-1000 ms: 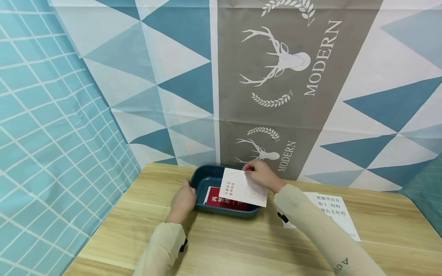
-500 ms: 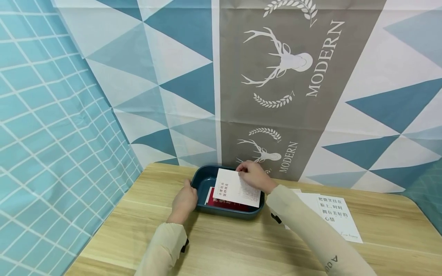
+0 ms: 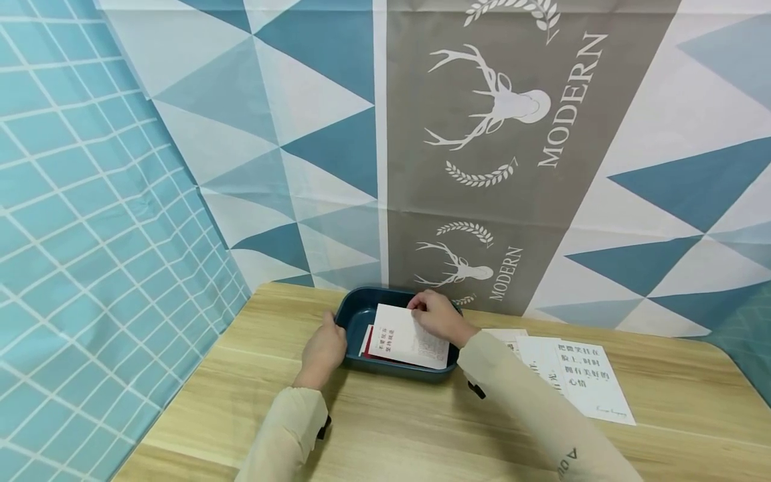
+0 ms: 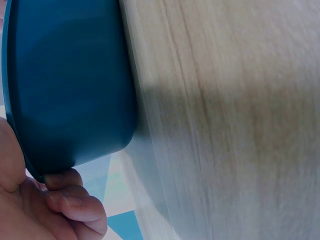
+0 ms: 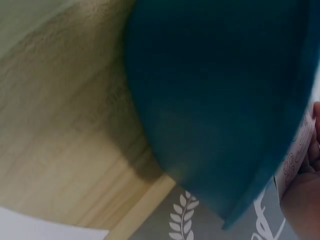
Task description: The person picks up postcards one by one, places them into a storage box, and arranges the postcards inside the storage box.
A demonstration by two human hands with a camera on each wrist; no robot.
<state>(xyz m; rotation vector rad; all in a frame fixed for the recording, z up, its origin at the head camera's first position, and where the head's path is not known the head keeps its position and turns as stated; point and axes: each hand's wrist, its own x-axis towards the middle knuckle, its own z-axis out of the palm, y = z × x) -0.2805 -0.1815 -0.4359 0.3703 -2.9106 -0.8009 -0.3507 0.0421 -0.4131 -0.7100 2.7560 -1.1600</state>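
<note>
A dark blue rectangular tray with raised walls stands on the wooden table near its back edge. My left hand grips its left end; in the left wrist view, the thumb and curled fingers pinch the rim. Between thumb and fingers my right hand holds a white printed card by its back edge, over the tray's right part. Under that card lies a red card, mostly covered, with a white edge showing. The right wrist view catches only part of the right hand and the card.
Several white cards with printed characters lie overlapping on the table to the right, partly behind the right sleeve. A patterned cloth rises behind the table, and a blue grid cloth hangs at the left.
The right hand has carried the white card leftward and lower over the tray, covering more of the red card. More of the cards on the right now show. The left hand keeps its hold.
</note>
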